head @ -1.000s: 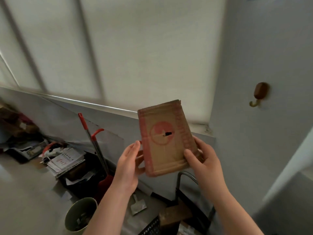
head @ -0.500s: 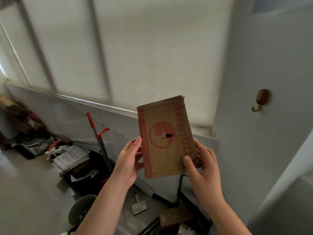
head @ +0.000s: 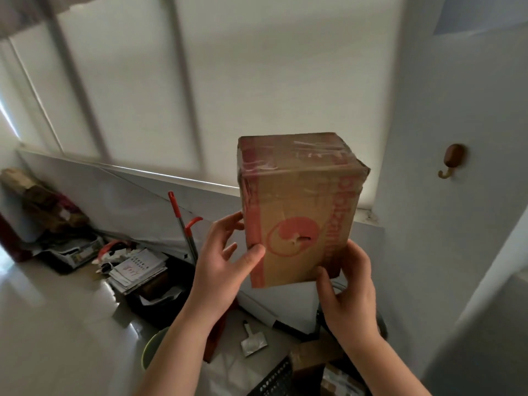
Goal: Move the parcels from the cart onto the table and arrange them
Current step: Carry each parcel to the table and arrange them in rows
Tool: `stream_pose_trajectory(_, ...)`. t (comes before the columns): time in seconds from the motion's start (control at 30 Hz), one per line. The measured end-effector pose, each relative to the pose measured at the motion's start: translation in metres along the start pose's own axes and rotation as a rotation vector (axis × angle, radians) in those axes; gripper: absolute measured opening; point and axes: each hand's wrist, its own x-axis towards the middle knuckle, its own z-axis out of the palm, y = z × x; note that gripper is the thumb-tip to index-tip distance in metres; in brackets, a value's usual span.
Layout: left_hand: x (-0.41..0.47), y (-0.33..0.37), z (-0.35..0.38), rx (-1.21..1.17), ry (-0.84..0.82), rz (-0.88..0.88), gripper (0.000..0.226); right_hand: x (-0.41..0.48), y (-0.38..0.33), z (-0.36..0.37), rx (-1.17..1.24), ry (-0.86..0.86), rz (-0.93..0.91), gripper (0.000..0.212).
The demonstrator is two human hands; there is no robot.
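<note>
Brown cardboard parcel with red print (head: 297, 212), clear tape over it: in the air at centre frame, upright with a slight tilt, printed face toward the camera. It touches nothing but the hands.

Left hand (head: 225, 270): grips the parcel's lower left edge, thumb flat on the front face, fingers curled round the side. Right hand (head: 348, 298): wrapped round the lower right corner, thumb on the front, fingers behind. Fingertips behind the box are hidden.

Bottom of frame, between the forearms: black perforated cart (head: 274, 378), only a corner shows. Second brown cardboard box (head: 314, 357) sits in or on it and looks like a parcel left to move. There may be more under the right forearm, can't tell.

Further out, lower left: round green bin (head: 150, 352), stack of white papers (head: 137, 270), red-handled mop (head: 183, 224) standing behind them. Far: white roller blinds (head: 257, 81) across the top, brown wooden wall hook (head: 453, 160) at upper right.

Status, my read: one parcel is up off the cart, mid-carry, not set down. Desk is not in frame, so the count already placed is unknown. Left to do: turn to the desk, place this one, fetch at least one more, then line them up. Arranging can't be checked from here.
</note>
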Motion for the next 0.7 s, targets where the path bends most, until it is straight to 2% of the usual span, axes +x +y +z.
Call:
stream_pose_trajectory(0.1, -0.021, -0.008, -0.017, 0.016, -0.026, -0.015, 0.055, -0.017, -0.014, 0.007, -0.045, 0.063, 0.028, 0.047)
stream_pose_trajectory(0.2, -0.046, -0.016, -0.029, -0.026, -0.072, -0.081, 0.053, -0.038, -0.023, 0.007, -0.014, 0.022, 0.144, 0.057)
stream_pose_trajectory(0.4, -0.078, -0.023, -0.037, -0.114, -0.133, -0.156, 0.055, -0.072, -0.038, 0.001, -0.008, -0.001, 0.233, 0.051)
stream_pose_trajectory(0.6, -0.074, -0.012, -0.042, -0.120, -0.146, -0.094, 0.056, -0.070, -0.059, -0.008, -0.043, 0.014, 0.156, 0.039)
stream_pose_trajectory(0.7, -0.058, 0.006, -0.043, -0.091, -0.102, -0.038, 0.052, -0.054, -0.070, -0.012, 0.029, -0.023, 0.111, 0.031)
